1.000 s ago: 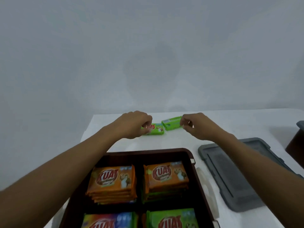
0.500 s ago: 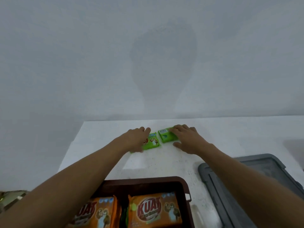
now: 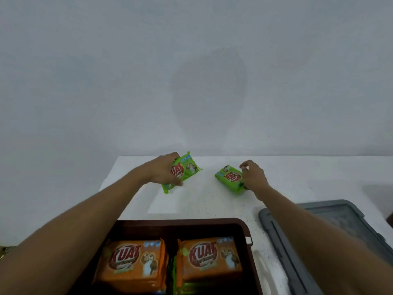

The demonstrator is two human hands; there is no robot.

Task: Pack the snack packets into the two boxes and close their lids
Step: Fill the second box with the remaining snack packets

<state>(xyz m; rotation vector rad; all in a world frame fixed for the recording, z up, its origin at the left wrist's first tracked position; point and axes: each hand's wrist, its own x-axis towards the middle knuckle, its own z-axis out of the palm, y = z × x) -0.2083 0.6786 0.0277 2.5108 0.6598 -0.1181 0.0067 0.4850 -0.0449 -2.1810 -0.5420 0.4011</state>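
Observation:
My left hand [image 3: 162, 171] grips a green snack packet [image 3: 185, 170] and holds it tilted above the far part of the white table [image 3: 212, 201]. My right hand [image 3: 254, 177] holds a second green snack packet [image 3: 230, 177] by its right end, just over the table. A dark brown box [image 3: 244, 228] stands open at the near edge. Inside it lie two stacks of orange packets, one on the left [image 3: 133, 260] and one on the right [image 3: 209, 257]. Green packets show under the right stack.
A grey lid [image 3: 282, 241] lies flat on the table to the right of the brown box. A white handle [image 3: 262, 265] sticks out from the box's right side. A plain wall rises behind the table. A dark object [image 3: 389, 220] shows at the right edge.
Both hands have lifted their green packets off the table and drawn apart. The view has dropped, so less of the box shows than a second ago.

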